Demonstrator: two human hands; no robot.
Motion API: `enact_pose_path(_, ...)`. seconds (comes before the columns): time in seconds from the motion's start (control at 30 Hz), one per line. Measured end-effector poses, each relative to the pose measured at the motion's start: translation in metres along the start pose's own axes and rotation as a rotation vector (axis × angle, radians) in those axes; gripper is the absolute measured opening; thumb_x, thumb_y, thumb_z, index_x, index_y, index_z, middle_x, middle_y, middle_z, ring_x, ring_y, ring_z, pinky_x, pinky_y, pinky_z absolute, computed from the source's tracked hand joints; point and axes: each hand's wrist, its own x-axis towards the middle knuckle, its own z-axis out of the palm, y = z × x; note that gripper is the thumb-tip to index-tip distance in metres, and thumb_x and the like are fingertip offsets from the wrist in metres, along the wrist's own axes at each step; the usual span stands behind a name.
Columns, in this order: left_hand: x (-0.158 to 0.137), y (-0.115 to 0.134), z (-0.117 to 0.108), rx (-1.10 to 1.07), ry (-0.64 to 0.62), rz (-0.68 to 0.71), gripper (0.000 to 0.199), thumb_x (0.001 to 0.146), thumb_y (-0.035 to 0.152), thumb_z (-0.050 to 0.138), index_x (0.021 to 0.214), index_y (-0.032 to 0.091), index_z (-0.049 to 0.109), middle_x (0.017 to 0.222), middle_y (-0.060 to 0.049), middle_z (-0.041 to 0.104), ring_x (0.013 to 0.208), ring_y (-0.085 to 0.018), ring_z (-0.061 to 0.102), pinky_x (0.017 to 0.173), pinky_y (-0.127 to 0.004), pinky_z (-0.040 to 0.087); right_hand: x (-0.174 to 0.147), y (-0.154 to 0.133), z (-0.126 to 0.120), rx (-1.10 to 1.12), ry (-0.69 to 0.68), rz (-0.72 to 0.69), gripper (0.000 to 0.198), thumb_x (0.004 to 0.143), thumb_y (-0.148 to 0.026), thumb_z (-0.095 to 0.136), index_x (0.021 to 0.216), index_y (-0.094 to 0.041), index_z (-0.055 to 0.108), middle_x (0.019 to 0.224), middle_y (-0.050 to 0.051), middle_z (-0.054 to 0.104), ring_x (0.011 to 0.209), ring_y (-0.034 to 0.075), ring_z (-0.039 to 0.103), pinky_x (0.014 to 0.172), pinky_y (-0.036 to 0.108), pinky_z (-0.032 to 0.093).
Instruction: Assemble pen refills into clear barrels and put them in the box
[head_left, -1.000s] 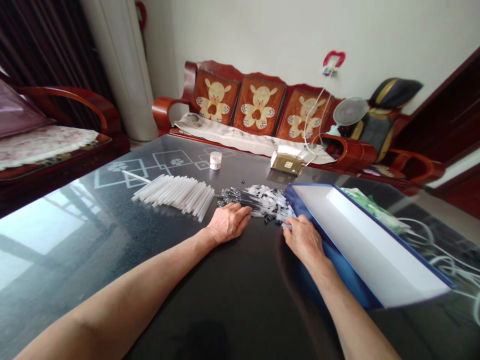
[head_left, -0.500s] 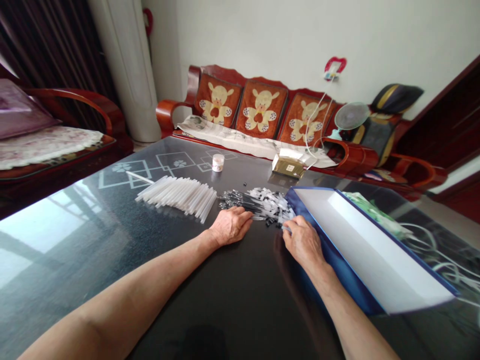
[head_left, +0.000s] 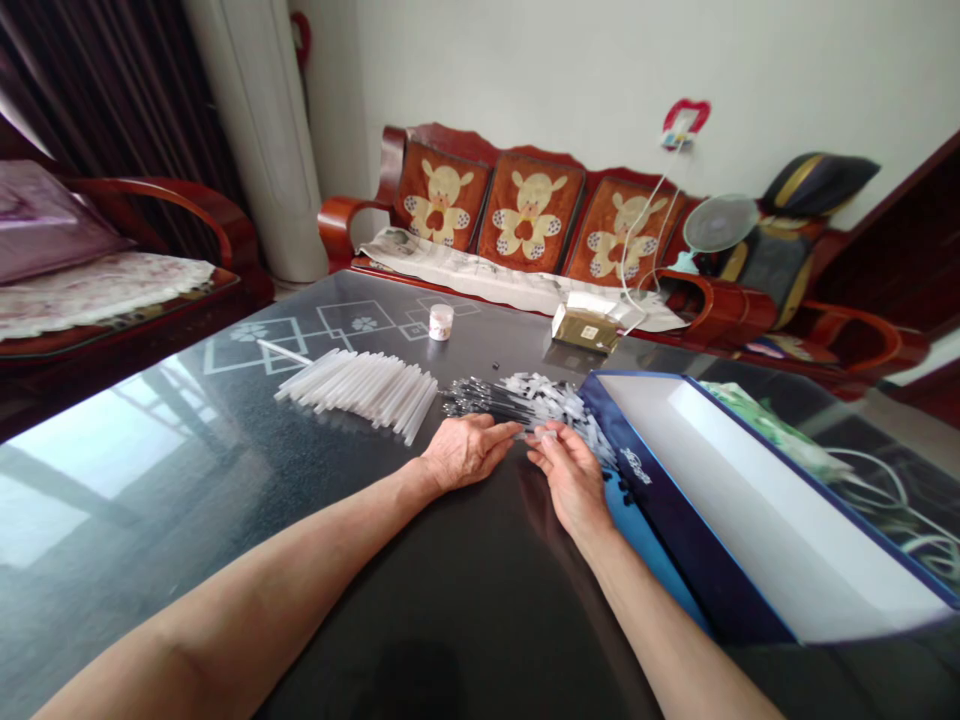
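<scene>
- A person works with two bare hands at a glossy black table (head_left: 435, 600) patterned with pale diamonds and flowers at its far left end.
- The right hand (head_left: 576, 482) pinches a small translucent plastic piece (head_left: 547, 435) between thumb and fingers, just in front of the pile.
- The left hand (head_left: 466, 452) rests low at the table, index finger stretched toward the right hand's fingertips and the other fingers curled; whether it grips anything, one cannot tell.
- Just beyond both hands lies a heap of slender black rods with silvery ends (head_left: 491, 400), its right side merging into a scatter of small whitish plastic pieces (head_left: 559, 397).
- To the left, whitish, straw-like plastic tubes (head_left: 360, 388) lie side by side in a band, with one slim white stick (head_left: 283, 352) jutting from the far left.
- At right, a long dark-blue box with a white interior (head_left: 675, 522) stands open, its near end beside the whitish pieces.
- Farther back stand a small white round tub (head_left: 441, 322) and a gold-brown tissue box (head_left: 585, 328), before a red-brown wooden sofa (head_left: 354, 222) with orange animal-print cushions (head_left: 529, 212).
</scene>
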Motion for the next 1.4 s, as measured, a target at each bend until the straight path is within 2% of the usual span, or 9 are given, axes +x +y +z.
enact_pose_path(0.17, 0.0003, 0.0, -0.0003, 0.008, -0.012, 0.011, 0.038, 0.097, 0.039, 0.038, 0.127, 0.027, 0.059, 0.08, -0.003, 0.062, 0.072, -0.014, 0.063, 0.062, -0.02, 0.047, 0.0016, -0.0035, -0.002, -0.012, -0.038, 0.015, 0.037, 0.065, -0.038, 0.078, 0.094, -0.022, 0.062, 0.095, 0.003, 0.07, 0.085, 0.017, 0.068, 0.069, 0.028, 0.053)
enact_pose_path(0.37, 0.0006, 0.0011, -0.0019, -0.013, -0.019, 0.004, 0.036, 0.097, 0.037, 0.038, 0.123, 0.026, 0.06, 0.083, -0.003, 0.064, 0.073, -0.015, 0.064, 0.061, -0.021, 0.047, -0.0006, -0.0014, 0.0006, -0.141, -0.123, -0.055, 0.03, 0.071, -0.038, 0.073, 0.094, -0.021, 0.065, 0.098, 0.003, 0.07, 0.089, 0.017, 0.066, 0.073, 0.028, 0.053)
enact_pose_path(0.67, 0.0017, 0.0007, -0.0013, -0.036, -0.028, 0.01, 0.032, 0.097, 0.031, 0.037, 0.095, 0.016, 0.065, 0.08, -0.005, 0.063, 0.075, -0.016, 0.063, 0.065, -0.024, 0.049, 0.0005, 0.0024, -0.0003, -0.227, -0.128, -0.064, 0.033, 0.072, -0.041, 0.073, 0.098, -0.021, 0.067, 0.093, 0.002, 0.071, 0.084, 0.018, 0.068, 0.075, 0.032, 0.055)
enact_pose_path(0.8, 0.0021, -0.0004, -0.0002, -0.034, -0.04, 0.035, 0.034, 0.098, 0.03, 0.035, 0.086, 0.015, 0.063, 0.077, -0.005, 0.061, 0.072, -0.015, 0.062, 0.065, -0.024, 0.049, 0.0012, 0.0037, -0.001, -0.253, -0.138, -0.062, 0.032, 0.071, -0.043, 0.074, 0.094, -0.02, 0.068, 0.084, 0.001, 0.071, 0.079, 0.018, 0.069, 0.076, 0.033, 0.056)
enact_pose_path(1.0, 0.0015, -0.0036, 0.0027, -0.025, -0.029, 0.069, 0.036, 0.099, 0.031, 0.033, 0.087, 0.015, 0.063, 0.073, -0.004, 0.058, 0.068, -0.013, 0.059, 0.063, -0.022, 0.048, 0.0003, 0.0016, 0.0015, -0.234, -0.088, -0.015, 0.04, 0.064, -0.047, 0.078, 0.091, -0.018, 0.07, 0.076, 0.001, 0.071, 0.072, 0.018, 0.07, 0.073, 0.033, 0.058)
enact_pose_path(1.4, 0.0005, -0.0011, 0.0021, 0.053, -0.049, 0.064, 0.031, 0.099, 0.029, 0.035, 0.089, 0.016, 0.061, 0.076, -0.004, 0.058, 0.073, -0.015, 0.059, 0.065, -0.023, 0.048, 0.0001, -0.002, 0.0015, -0.212, -0.093, 0.028, 0.039, 0.062, -0.045, 0.079, 0.088, -0.017, 0.07, 0.071, 0.0, 0.07, 0.066, 0.016, 0.068, 0.068, 0.032, 0.057)
